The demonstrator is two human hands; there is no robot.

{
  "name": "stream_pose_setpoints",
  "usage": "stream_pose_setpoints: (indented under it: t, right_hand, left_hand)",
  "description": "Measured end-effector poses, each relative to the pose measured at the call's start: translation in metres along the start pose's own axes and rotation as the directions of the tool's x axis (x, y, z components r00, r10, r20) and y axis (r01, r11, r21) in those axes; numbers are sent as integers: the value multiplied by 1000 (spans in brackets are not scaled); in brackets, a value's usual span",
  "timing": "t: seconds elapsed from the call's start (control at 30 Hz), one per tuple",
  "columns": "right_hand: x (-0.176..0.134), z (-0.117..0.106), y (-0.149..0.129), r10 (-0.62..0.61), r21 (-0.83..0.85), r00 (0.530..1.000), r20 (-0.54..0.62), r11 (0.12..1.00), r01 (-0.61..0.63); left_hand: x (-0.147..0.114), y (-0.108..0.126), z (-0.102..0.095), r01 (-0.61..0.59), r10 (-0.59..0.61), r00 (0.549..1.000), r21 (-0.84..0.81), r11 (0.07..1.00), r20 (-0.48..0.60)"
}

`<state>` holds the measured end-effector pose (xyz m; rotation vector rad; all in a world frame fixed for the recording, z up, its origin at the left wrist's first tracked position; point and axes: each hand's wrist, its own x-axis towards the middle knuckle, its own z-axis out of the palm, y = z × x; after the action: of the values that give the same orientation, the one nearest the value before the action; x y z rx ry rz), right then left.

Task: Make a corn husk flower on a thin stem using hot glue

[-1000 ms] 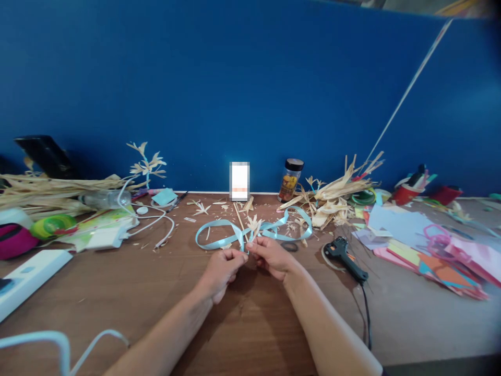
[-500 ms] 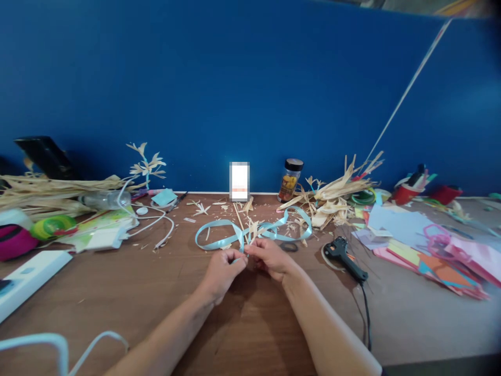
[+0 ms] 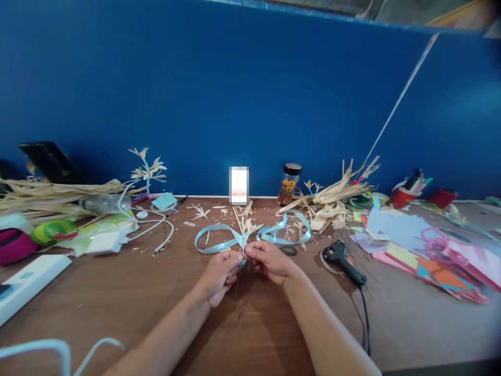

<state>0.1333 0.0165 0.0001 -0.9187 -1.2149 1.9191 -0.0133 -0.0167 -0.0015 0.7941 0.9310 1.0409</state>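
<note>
A pale dried-husk flower (image 3: 249,227) stands at the middle, its base pinched between my two hands where light blue ribbon meets it. My left hand (image 3: 222,274) is closed, thumb and forefinger on the ribbon-wrapped stem from the left. From the other side, the closed fingertips of my right hand (image 3: 271,262) press on the same spot. Fingers hide most of the stem. The light blue ribbon (image 3: 213,246) spreads in a loose loop to the left and more curls to the right. A thin stick lies behind the flower.
A black glue gun (image 3: 344,261) lies to the right, its cord running toward me. Coloured paper (image 3: 399,227) and husks (image 3: 332,209) lie beyond it. At the back stand a jar (image 3: 288,184) and a blurred-out upright phone-like object (image 3: 238,185). A power strip (image 3: 31,284) lies left.
My left thumb and fingers have shifted at the stem, and the left hand has turned a little. The flower has moved slightly left and its petals show more openly. The view has tilted up slightly.
</note>
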Motion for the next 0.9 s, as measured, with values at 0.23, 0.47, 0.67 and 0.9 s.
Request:
stream_pose_setpoints:
  t: [0.23, 0.47, 0.67, 0.9]
  right_hand:
    - [-1, 2, -1, -15, 35, 1000, -25, 999, 16]
    - [1, 2, 1, -13, 33, 999, -47, 999, 15]
    - [3, 2, 2, -13, 13, 998, -56, 1000, 14]
    - [2, 2, 2, -21, 3, 999, -48, 1000, 21]
  left_hand:
    - [1, -5, -3, -8, 8, 1000, 0, 1000, 18]
    - [2, -4, -2, -25, 25, 1000, 46, 999, -2]
    - [4, -5, -1, -23, 26, 999, 78, 997, -35]
    - [2, -5, -1, -38, 42, 998, 92, 995, -44]
